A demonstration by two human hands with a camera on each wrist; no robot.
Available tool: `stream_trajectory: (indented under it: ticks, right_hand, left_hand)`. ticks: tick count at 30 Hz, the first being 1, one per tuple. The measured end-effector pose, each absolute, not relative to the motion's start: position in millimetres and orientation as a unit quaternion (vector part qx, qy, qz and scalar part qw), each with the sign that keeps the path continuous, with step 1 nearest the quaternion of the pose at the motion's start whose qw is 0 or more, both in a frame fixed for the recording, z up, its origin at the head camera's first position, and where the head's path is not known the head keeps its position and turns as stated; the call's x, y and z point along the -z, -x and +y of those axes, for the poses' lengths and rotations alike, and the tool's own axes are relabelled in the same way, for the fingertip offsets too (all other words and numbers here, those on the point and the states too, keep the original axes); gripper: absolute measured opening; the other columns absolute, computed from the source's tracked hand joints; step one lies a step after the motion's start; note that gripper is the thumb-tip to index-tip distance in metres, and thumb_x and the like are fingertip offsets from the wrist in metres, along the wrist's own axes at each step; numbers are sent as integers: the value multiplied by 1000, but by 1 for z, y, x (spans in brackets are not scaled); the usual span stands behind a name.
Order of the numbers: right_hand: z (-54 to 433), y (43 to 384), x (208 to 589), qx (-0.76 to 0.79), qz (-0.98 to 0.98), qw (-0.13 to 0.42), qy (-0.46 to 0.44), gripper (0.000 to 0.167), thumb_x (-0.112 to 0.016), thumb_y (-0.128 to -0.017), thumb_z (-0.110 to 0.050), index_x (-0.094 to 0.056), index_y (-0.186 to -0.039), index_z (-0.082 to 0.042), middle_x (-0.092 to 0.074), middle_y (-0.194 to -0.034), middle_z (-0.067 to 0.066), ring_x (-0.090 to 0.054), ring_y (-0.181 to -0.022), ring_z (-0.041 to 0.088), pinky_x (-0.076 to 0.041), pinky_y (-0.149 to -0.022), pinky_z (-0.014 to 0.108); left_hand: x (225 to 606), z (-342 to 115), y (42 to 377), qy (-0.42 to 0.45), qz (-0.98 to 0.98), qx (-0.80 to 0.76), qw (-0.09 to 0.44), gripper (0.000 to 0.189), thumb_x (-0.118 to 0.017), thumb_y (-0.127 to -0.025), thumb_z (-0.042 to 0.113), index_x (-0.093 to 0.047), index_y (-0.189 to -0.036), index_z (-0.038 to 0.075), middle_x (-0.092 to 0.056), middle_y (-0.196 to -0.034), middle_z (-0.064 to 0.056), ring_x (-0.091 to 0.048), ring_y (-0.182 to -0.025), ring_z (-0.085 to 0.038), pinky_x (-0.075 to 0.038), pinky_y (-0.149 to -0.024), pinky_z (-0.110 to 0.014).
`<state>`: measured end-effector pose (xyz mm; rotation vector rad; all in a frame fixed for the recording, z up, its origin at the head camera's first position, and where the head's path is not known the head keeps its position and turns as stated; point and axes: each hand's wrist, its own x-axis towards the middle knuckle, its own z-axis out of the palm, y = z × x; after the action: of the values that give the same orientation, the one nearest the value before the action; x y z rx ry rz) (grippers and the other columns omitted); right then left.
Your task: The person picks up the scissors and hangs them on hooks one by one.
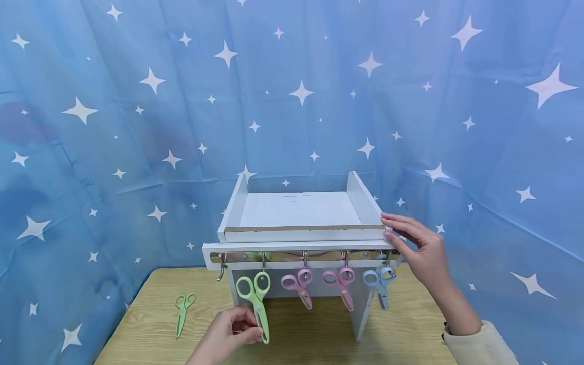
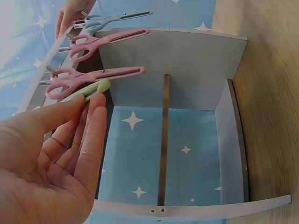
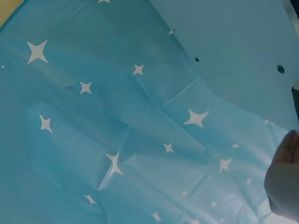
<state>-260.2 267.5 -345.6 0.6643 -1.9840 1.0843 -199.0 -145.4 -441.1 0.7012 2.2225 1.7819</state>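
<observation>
My left hand (image 1: 228,332) pinches the blade end of light green scissors (image 1: 258,304) between thumb and fingers. Their handle loops point up, and one loop overlaps the second hook from the left (image 1: 263,261); whether the hook goes through it I cannot tell. In the left wrist view the green blade end (image 2: 103,85) shows at the fingertips. With thumb and fingers, my right hand (image 1: 424,253) holds the front right corner of a white shelf (image 1: 301,235). Pink scissors (image 1: 298,286), a second pink pair (image 1: 339,286) and blue scissors (image 1: 381,285) hang from the hook rail (image 1: 283,257).
Another green pair of scissors (image 1: 182,313) lies on the wooden table (image 1: 141,304), left of the shelf. The leftmost hook (image 1: 221,268) carries nothing. Side panels (image 1: 362,309) support the shelf below. Behind it hangs a blue star-patterned cloth (image 1: 292,126).
</observation>
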Motion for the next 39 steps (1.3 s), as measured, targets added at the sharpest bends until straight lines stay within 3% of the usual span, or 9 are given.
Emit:
stream_trajectory:
  ticks: [22, 29, 39]
  right_hand:
    - [267, 261, 348, -423, -777, 385, -263, 40, -69, -81, 18, -73, -116, -1, -70, -124, -5, -64, -115, -2, -50, -96, 8]
    - [267, 261, 348, -425, -773, 389, -268, 39, -69, -81, 18, -73, -115, 0, -71, -124, -4, -64, -115, -2, -50, -96, 8]
    - [266, 261, 348, -425, -770, 393, -267, 40, -69, -81, 19, -73, -116, 0, -71, -124, -6, -65, -114, -3, -51, -95, 8]
  left_hand:
    - [446, -146, 206, -194, 776, -592, 101, 17, -67, -95, 11, -64, -97, -5, -72, -87, -21, -69, -74, -5, -60, -63, -21]
    - [445, -147, 206, -167, 783, -589, 109, 24, -67, -96, 20, -65, -100, -3, -72, -93, -17, -70, -77, -8, -60, -66, -21]
    - [452, -157, 209, -164, 792, -581, 95, 22, -65, -97, 19, -65, -100, -3, -71, -94, -16, -71, -79, -11, -62, -68, -22]
